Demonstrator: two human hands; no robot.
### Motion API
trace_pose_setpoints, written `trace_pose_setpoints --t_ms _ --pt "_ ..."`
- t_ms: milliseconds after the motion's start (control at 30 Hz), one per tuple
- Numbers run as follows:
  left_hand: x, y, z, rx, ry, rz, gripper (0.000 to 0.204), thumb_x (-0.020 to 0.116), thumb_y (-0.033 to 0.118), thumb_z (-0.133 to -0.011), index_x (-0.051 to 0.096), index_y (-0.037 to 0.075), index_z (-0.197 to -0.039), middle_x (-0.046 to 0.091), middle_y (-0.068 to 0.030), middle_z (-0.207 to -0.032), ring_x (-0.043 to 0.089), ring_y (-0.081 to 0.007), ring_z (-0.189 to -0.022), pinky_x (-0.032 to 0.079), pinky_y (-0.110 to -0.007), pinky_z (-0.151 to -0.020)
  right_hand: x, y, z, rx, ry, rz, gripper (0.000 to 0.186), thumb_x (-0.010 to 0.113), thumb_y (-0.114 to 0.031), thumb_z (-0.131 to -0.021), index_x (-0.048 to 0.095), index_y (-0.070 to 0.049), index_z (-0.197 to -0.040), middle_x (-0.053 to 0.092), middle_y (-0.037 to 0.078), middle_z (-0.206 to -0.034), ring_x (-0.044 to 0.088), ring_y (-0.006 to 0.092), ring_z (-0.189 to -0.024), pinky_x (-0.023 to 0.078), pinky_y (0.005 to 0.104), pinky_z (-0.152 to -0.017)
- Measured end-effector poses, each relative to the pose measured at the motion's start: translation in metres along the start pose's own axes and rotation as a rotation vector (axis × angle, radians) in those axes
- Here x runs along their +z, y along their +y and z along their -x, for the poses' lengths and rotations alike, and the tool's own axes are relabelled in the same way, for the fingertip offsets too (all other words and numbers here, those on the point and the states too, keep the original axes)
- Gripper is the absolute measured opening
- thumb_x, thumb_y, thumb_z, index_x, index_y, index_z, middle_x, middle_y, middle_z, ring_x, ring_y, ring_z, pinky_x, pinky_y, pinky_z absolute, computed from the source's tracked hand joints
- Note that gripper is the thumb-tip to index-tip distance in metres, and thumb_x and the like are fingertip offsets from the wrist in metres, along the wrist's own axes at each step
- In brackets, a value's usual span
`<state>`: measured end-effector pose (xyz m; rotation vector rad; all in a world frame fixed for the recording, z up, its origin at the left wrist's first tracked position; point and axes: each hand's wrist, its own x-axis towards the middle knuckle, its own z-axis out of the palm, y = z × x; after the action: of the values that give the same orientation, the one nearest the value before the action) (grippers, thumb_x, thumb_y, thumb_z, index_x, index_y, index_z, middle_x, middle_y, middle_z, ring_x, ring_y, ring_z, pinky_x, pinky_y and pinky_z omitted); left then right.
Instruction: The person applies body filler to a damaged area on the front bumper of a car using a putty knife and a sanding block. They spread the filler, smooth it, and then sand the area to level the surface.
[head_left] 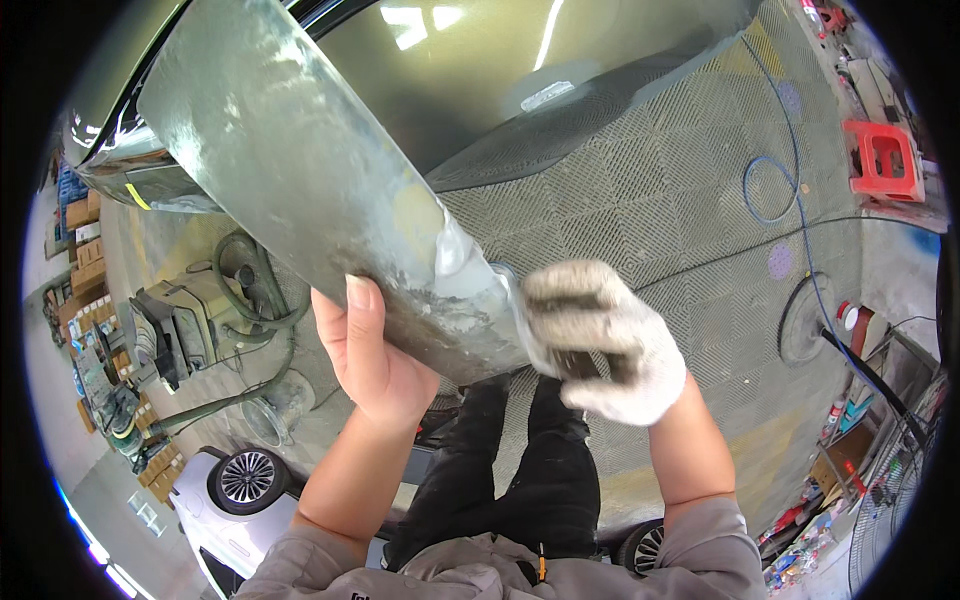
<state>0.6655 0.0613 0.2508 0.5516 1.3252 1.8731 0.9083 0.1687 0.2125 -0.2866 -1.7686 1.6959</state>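
Note:
My bare left hand (pixel 370 350) grips the lower left edge of a long grey putty board (pixel 290 150), thumb on top and the other fingers mostly hidden beneath. The board slants up to the left, its surface smeared and worn. A lump of pale grey putty (pixel 455 255) clings to its right edge, with more smears below. My right hand (pixel 610 340), in a white knit glove with dirty fingers, is closed at the board's lower right edge. It holds what looks like a thin putty spreader (pixel 527 335), smeared pale and mostly hidden by the fingers, against the edge.
Beyond the board stands a glossy car body (pixel 450 70) with a grey putty patch (pixel 545 96). A hose (pixel 265 290) and equipment lie at the left, above a white car (pixel 210 500). At the right are a red stool (pixel 885 160), a blue air hose (pixel 800 190) and a stand's round base (pixel 803 320).

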Motion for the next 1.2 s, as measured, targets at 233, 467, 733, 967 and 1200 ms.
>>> trace_pose_setpoints --t_ms 233,467,733,967,1200 --pt "-0.004 0.008 -0.01 0.065 -0.068 0.062 0.054 0.055 0.025 -0.12 0.044 0.007 -0.17 0.061 -0.0097 -0.158 0.061 -0.0248 -0.142 0.048 -0.045 -0.121 -0.03 0.01 -0.056 0.015 0.334 0.996 0.066 0.072 -0.004 -0.076 0.079 -0.015 -0.141 0.068 0.023 -0.142 0.07 0.0415 -0.124 0.058 0.0518 -0.106" --pt "-0.02 0.005 0.001 0.042 -0.026 -0.007 0.047 0.054 0.02 -0.121 0.05 0.005 -0.165 0.065 -0.0093 -0.154 0.064 -0.0231 -0.137 0.051 -0.043 -0.118 -0.038 -0.004 -0.093 0.03 0.333 1.352 0.059 0.071 -0.008 -0.082 0.084 -0.023 -0.139 0.069 0.024 -0.146 0.069 0.0456 -0.126 0.053 0.0542 -0.114" --pt "-0.021 0.003 0.005 0.041 -0.014 0.022 0.046 0.053 0.019 -0.121 0.052 0.005 -0.164 0.067 -0.0098 -0.153 0.066 -0.023 -0.137 0.052 -0.042 -0.117 -0.035 -0.002 -0.1 0.04 0.286 1.396 0.057 0.075 -0.013 -0.076 0.086 -0.026 -0.131 0.068 0.019 -0.143 0.069 0.0413 -0.118 0.059 0.0528 -0.1" --pt "-0.026 0.002 0.008 0.054 -0.007 -0.034 0.047 0.052 0.018 -0.121 0.05 0.004 -0.166 0.065 -0.0106 -0.155 0.065 -0.0238 -0.138 0.052 -0.043 -0.118 -0.028 0.002 -0.095 0.063 0.279 1.367 0.058 0.074 -0.011 -0.076 0.086 -0.025 -0.131 0.067 0.02 -0.143 0.068 0.041 -0.119 0.059 0.0527 -0.099" --pt "-0.026 -0.003 0.01 0.068 0.0 -0.091 0.049 0.052 0.019 -0.12 0.048 0.004 -0.167 0.065 -0.0112 -0.155 0.065 -0.0247 -0.139 0.052 -0.044 -0.119 -0.031 -0.002 -0.058 0.018 0.289 1.066 0.059 0.076 -0.011 -0.08 0.083 -0.019 -0.138 0.064 0.025 -0.149 0.066 0.0436 -0.132 0.056 0.0543 -0.111"
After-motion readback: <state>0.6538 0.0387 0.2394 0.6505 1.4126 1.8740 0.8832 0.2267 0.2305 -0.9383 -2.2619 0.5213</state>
